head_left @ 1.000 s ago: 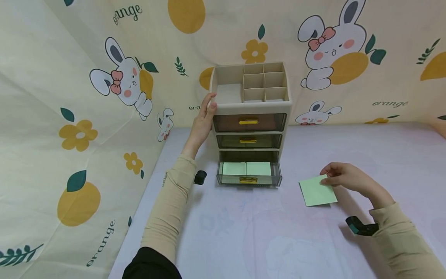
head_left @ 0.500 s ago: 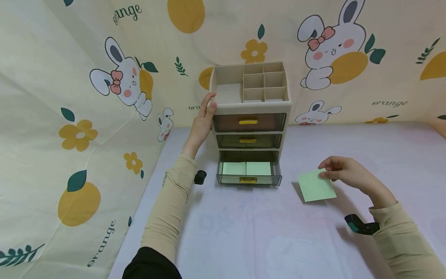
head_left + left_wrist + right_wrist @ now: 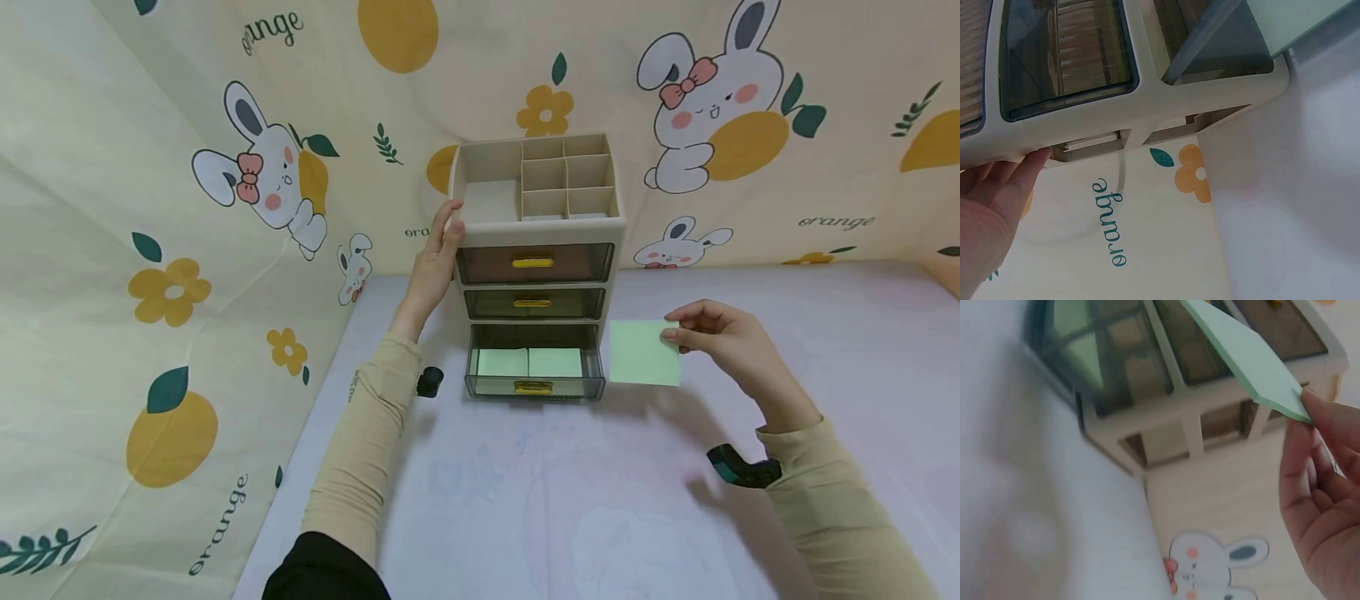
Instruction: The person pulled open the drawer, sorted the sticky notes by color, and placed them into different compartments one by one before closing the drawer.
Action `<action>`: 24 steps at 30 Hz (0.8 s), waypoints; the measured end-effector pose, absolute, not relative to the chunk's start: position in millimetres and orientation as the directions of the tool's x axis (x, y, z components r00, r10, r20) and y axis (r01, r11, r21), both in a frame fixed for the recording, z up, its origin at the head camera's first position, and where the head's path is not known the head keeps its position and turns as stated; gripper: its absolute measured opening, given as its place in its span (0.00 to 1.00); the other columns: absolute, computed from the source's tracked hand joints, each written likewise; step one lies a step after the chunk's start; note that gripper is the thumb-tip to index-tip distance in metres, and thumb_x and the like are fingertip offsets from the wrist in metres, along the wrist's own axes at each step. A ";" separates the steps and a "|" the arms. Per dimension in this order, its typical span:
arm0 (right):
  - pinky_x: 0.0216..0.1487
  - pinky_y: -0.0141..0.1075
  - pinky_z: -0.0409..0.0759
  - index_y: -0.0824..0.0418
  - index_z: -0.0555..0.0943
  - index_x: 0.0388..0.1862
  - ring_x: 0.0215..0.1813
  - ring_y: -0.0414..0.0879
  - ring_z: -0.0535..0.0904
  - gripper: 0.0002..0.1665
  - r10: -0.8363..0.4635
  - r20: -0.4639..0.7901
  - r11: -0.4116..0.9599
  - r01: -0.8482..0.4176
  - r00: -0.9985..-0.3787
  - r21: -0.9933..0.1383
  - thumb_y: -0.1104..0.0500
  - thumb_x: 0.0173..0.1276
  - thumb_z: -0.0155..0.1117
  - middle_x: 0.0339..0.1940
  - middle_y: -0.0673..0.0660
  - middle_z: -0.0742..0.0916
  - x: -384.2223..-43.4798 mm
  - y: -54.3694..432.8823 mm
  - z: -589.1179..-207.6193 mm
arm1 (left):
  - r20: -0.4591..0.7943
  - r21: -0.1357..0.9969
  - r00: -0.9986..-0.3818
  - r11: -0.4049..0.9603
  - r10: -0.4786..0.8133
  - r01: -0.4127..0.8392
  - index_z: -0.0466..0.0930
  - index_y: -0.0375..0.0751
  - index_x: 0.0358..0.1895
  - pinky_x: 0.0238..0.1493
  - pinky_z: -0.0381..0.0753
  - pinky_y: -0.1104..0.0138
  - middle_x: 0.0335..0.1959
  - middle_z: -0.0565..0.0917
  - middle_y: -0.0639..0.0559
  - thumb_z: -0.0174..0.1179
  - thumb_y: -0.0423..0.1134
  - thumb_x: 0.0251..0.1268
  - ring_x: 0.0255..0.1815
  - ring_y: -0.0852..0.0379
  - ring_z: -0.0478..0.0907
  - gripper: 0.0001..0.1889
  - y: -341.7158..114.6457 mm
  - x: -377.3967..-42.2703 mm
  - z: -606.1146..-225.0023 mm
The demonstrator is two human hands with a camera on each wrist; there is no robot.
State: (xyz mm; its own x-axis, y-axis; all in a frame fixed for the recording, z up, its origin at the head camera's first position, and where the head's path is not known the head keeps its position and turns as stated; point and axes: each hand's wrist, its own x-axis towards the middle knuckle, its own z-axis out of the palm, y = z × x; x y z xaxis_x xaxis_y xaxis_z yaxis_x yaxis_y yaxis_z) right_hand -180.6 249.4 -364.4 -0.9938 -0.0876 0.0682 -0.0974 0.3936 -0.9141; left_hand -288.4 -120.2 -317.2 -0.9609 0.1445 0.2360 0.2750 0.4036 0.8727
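Note:
My right hand (image 3: 716, 337) pinches a pale green sticky note pad (image 3: 641, 354) by its right edge, thumb against fingers. In the right wrist view, the pad (image 3: 1250, 359) shows its thickness at the edge. It is raised above the table, just right of the pulled-out bottom drawer (image 3: 480, 387). Two similar green pads (image 3: 555, 363) lie side by side in that drawer. My left hand (image 3: 433, 271) rests with straight fingers against the upper left side of the cream desk organizer (image 3: 540, 232). In the left wrist view, its fingers (image 3: 1029, 172) touch the organizer's side wall.
Above the pulled-out drawer, the top drawer (image 3: 577, 265) and the middle drawer (image 3: 487, 304) are closed, each with a yellow handle. Divided compartments (image 3: 545, 173) top the organizer. A rabbit-and-orange printed backdrop (image 3: 465, 75) stands behind and left of the pale tabletop (image 3: 525, 500).
My right hand has lifted the sticky note pad off the table and carried it up and left, to beside the drawer. My left hand has stayed on the organizer.

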 end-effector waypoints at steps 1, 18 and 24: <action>0.36 0.27 0.78 0.60 0.79 0.44 0.30 0.36 0.79 0.15 -0.068 0.079 0.372 -0.099 -0.995 -0.923 0.56 0.61 0.67 0.28 0.37 0.84 -181.9 245.6 -363.5 | 0.235 0.873 -0.961 0.403 0.144 0.274 0.50 0.80 0.66 0.59 0.65 0.42 0.74 0.55 0.58 0.31 0.81 0.49 0.69 0.44 0.64 0.37 -120.3 -288.4 -317.2; 0.34 0.27 0.79 0.66 0.82 0.40 0.30 0.37 0.81 0.11 -0.092 0.247 0.268 -0.263 -0.965 -0.927 0.59 0.64 0.64 0.26 0.37 0.85 -204.2 168.8 -368.9 | 0.227 0.875 -0.964 0.406 0.139 0.265 0.50 0.87 0.63 0.58 0.66 0.42 0.74 0.55 0.59 0.31 0.81 0.49 0.69 0.44 0.64 0.33 -120.1 -290.3 -317.9; 0.38 0.32 0.82 0.65 0.83 0.42 0.33 0.39 0.84 0.12 -0.147 0.229 0.357 -0.267 -0.962 -0.895 0.58 0.65 0.62 0.36 0.58 0.88 -212.8 143.4 -380.2 | 0.229 0.875 -0.964 0.406 0.136 0.265 0.50 0.88 0.62 0.57 0.67 0.43 0.74 0.56 0.59 0.31 0.81 0.50 0.68 0.44 0.65 0.31 -120.6 -290.4 -318.4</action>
